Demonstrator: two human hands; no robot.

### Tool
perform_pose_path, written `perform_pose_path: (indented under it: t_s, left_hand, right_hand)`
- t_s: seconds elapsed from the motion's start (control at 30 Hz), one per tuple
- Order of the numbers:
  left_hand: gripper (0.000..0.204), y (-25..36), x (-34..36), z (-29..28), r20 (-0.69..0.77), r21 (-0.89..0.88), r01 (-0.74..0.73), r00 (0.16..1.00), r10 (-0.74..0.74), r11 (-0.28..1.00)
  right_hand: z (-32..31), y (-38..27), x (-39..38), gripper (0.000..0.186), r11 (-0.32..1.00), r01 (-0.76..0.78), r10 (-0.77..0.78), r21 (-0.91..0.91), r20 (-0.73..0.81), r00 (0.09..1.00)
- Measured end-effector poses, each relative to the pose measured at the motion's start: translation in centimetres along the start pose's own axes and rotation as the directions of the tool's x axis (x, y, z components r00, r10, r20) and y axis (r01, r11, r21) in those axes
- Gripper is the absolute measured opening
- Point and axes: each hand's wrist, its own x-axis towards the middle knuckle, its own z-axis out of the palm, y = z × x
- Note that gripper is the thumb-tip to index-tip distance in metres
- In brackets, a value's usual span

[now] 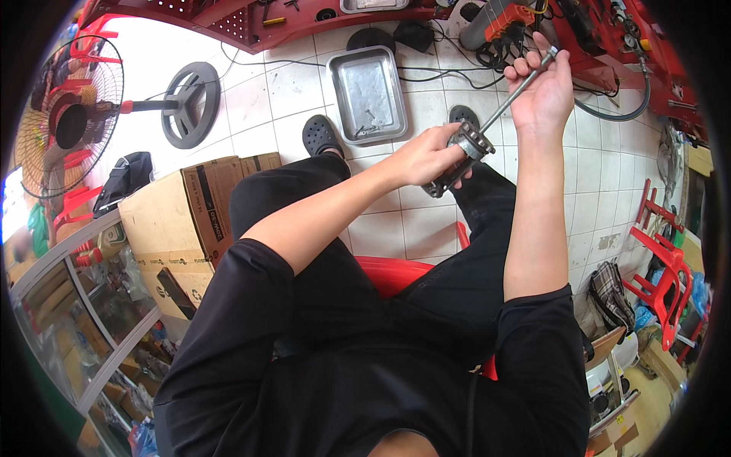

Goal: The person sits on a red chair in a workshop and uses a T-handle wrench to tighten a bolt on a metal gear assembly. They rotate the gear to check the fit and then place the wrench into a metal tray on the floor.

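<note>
My left hand [430,156] is closed around a dark metal hub-like part [472,142] with a toothed ring at its upper end, held between my knees. A long silver rod [509,101] with a bolt-like head slants from the part up to my right hand [542,95]. My right hand's thumb is against the rod near its head, with some fingers curled and one raised. On the floor past my hands lies a rectangular metal tray [365,87] with small items in it, too small to make out.
A red workbench [266,30] runs along the top, with cables [434,78] on the floor below. At left are a standing fan [70,126] and cardboard boxes [156,217]. Red stools [655,274] are at right. I sit on a red plastic seat [388,274].
</note>
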Motion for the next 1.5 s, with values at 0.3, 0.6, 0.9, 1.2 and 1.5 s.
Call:
perform_pose_path:
  t_s: [0.3,0.6,0.9,1.2,1.5]
  left_hand:
    - [0.037,-0.4,0.2,-0.2,-0.005,-0.012,-0.014,1.0,0.014,1.0]
    - [0.038,-0.5,0.2,-0.1,-0.012,-0.01,-0.001,1.0,0.001,1.0]
    - [0.039,-0.5,0.2,0.0,0.003,-0.009,-0.011,1.0,0.011,1.0]
    - [0.036,-0.6,0.2,0.0,-0.016,-0.014,-0.005,1.0,0.005,1.0]
    - [0.04,-0.6,0.2,0.0,-0.002,-0.013,-0.001,1.0,0.001,1.0]
  right_hand:
    - [1.3,0.2,-0.2,0.022,0.994,0.016,-0.035,-0.111,-0.175,0.984]
    - [1.0,0.3,0.2,0.034,0.968,0.032,-0.082,-0.248,-0.195,0.977]
    - [0.2,0.3,0.6,0.032,0.96,0.027,-0.089,-0.279,-0.211,0.973]
    - [0.8,0.0,-0.2,0.027,0.995,0.012,-0.029,-0.103,-0.17,0.985]
    - [1.0,0.0,-0.1,0.028,0.985,0.028,-0.06,-0.169,-0.186,0.981]
